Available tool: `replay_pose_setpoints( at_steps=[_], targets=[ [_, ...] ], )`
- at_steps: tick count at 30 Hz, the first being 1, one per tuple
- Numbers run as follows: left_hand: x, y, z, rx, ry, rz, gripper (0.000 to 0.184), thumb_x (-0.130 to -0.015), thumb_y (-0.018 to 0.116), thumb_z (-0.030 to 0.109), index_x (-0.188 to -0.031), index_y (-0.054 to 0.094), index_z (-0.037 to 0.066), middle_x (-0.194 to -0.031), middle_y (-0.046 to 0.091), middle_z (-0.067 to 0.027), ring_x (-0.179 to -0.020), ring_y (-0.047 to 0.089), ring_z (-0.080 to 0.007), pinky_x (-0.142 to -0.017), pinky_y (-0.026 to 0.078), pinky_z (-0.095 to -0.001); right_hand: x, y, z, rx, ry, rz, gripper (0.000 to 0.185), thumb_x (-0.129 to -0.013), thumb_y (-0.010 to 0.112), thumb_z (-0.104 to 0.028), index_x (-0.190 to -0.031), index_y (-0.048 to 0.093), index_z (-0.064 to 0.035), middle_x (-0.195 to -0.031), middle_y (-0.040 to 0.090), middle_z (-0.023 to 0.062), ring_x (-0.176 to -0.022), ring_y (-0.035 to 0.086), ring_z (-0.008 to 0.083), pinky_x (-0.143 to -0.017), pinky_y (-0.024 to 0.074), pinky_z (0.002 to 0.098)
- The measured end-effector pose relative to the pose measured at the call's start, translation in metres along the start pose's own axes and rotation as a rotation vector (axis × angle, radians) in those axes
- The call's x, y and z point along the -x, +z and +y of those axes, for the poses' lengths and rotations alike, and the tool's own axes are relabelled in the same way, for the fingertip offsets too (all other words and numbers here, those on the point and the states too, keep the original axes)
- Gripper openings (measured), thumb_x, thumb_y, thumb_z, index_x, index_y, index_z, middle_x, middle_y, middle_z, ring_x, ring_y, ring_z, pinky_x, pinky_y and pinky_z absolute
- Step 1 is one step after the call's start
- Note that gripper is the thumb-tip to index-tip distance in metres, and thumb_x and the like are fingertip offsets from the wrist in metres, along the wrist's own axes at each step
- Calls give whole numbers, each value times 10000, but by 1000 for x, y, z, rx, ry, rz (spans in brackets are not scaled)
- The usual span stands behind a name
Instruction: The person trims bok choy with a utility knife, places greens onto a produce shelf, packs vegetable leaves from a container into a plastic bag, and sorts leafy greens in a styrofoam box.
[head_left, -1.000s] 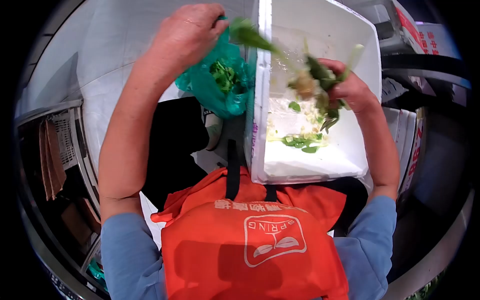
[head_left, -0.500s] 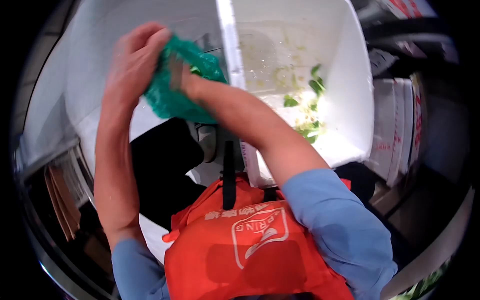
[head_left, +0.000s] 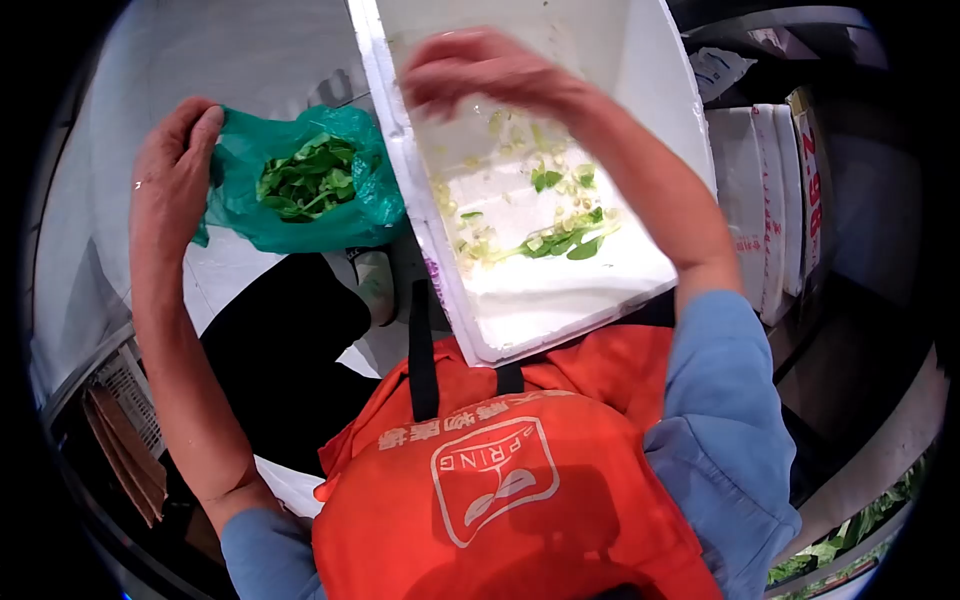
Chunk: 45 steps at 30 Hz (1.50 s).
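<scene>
On the left, my left hand [head_left: 178,165] pinches the edge of a green plastic bag [head_left: 285,232]. The bag's mouth gapes upward, and cut leafy greens [head_left: 310,178] lie inside it. My right hand [head_left: 475,75] is over the white foam box [head_left: 640,275], near its left wall. Motion smears its fingers, so whether they hold anything is unclear. Below that hand, on the box floor, lie a leafy green stalk [head_left: 570,240], loose leaves [head_left: 547,179] and many pale cut bits [head_left: 478,240].
Folded cartons [head_left: 765,210] with red print stand to the right of the box. More leafy greens [head_left: 850,530] show at the lower right. A brown cardboard piece [head_left: 125,450] is at the lower left. My black-trousered leg [head_left: 285,330] is below the bag.
My right hand has come out of the bag and moved right, over the box. My left hand has shifted left and down, still gripping the bag, whose mouth now shows the greens.
</scene>
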<state>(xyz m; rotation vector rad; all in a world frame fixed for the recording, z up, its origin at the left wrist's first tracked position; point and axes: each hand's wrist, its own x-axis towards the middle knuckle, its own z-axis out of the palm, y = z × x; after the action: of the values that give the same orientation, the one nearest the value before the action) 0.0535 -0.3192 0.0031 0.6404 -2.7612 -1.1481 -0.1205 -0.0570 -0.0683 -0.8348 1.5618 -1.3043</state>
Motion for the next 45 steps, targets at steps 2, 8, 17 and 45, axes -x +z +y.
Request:
replay_pose_setpoints(
  at_steps=[2,8,17,45],
  targets=[
    [0,2,7,-52,-6,-34,236,-975,526,226,-900,575,7,-653,444,19,-587,430,-68,-544,378,-254,43,-64,56,83,143,314,294,-942,581,-287,-1084,638,-35,-987,674,74,-846,632,121,-772,531,279],
    [-9,15,7,-152,-4,-167,276,-1002,520,290,-1024,607,29,-738,476,7,-640,437,-73,-556,370,-225,149,-148,272,1008,529,481,572,-775,725,-258,-1251,506,-28,-1076,624,191,-1061,589,334,-918,479,415],
    [-20,24,-4,-190,10,-167,295,-989,549,295,-1054,633,19,-746,514,18,-636,461,-56,-564,396,-222,162,-110,313,1057,524,533,276,-786,594,-103,-1056,536,-111,-959,606,156,-970,596,347,-801,488,475],
    [-33,20,-25,-374,-1,-262,455,-965,534,450,-1210,627,78,-955,615,-65,-765,540,-122,-671,466,-229,215,-34,278,707,647,-550,333,-733,628,-120,-1064,608,-86,-1019,599,130,-992,588,326,-840,477,429]
  ],
)
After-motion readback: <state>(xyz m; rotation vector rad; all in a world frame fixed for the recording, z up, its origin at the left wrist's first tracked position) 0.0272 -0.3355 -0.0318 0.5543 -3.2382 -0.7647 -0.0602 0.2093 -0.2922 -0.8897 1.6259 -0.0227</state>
